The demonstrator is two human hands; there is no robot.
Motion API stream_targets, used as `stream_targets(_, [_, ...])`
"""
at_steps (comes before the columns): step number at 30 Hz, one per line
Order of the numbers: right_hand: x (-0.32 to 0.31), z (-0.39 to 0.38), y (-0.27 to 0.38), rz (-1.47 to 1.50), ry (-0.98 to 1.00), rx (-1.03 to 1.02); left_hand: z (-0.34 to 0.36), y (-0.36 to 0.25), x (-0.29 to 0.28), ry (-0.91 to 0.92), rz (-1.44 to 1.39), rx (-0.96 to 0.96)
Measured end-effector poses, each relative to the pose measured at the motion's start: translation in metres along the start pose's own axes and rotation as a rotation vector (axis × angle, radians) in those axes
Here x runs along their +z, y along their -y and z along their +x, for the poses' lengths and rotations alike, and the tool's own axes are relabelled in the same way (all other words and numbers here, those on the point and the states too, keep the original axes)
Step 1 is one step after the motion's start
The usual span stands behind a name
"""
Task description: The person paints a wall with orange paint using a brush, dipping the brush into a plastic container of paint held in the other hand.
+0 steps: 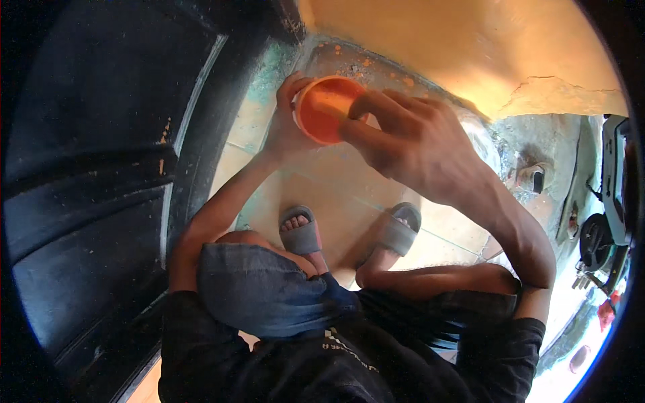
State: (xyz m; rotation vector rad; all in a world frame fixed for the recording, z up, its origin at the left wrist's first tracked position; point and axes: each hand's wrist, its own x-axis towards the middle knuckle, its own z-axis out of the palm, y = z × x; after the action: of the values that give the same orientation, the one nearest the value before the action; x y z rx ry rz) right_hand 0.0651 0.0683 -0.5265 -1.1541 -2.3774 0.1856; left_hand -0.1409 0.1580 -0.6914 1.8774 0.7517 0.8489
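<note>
A round orange tub (330, 134) is tilted so that its orange inside shows. My left hand (285, 131) wraps around its left side and grips it. My right hand (423, 141) reaches across from the right, with thumb and fingers curled at the tub's right rim and partly over its mouth. A pale, blurred streak crosses the inside near those fingertips. Whatever the right fingers hold is too smeared and covered to make out.
A dark wooden door (101, 148) stands close on the left. Ahead is an orange wall (470, 54) with a cracked lower edge. Orange spots mark the floor strip at its foot. My sandalled feet rest on floor tiles (336, 191). A vehicle part (598, 235) shows at the far right.
</note>
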Motion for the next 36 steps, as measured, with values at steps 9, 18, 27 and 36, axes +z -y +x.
stream_targets(9, [-0.004,0.028,-0.023,-0.152,-0.009,-0.065,0.041,-0.021,-0.041,0.214,0.609,0.225])
stream_targets(18, [0.035,0.033,-0.008,-0.236,0.009,-0.174,0.015,0.004,-0.040,0.078,-0.099,0.100])
stream_targets(27, [0.054,0.041,0.012,-0.187,0.040,-0.094,0.002,0.001,-0.038,0.067,0.048,0.152])
stream_targets(36, [0.076,0.037,0.017,-0.089,-0.061,0.008,-0.010,0.015,-0.032,-0.045,0.037,0.162])
